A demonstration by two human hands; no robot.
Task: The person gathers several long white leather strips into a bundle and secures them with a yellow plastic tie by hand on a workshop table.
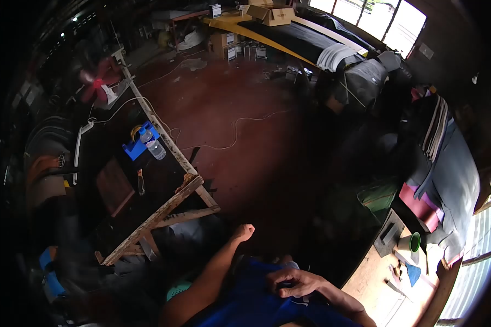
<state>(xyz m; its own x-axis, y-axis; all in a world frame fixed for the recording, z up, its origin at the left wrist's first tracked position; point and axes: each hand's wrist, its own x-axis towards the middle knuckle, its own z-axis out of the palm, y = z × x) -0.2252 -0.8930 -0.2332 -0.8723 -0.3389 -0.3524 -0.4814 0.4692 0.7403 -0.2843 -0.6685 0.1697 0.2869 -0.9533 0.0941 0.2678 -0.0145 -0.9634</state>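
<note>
Now, my left hand is clenched, nothing showing in it; my right hand hangs curled before the blue shirt on my body, and I can't tell whether its fingers grip anything. The shirt looks light and soft; a pinched front fold should hold.

We see a wooden frame in the left half of the picture, its pale bars scuffed and flecked with dark marks. One long bar slants from the upper left down toward the centre; a shorter one runs from there to the lower left, and a further bar shows beneath their corner. At the bottom centre we find a blue shirt, worn on the body, creased and partly hidden, running out at the lower edge.
</note>
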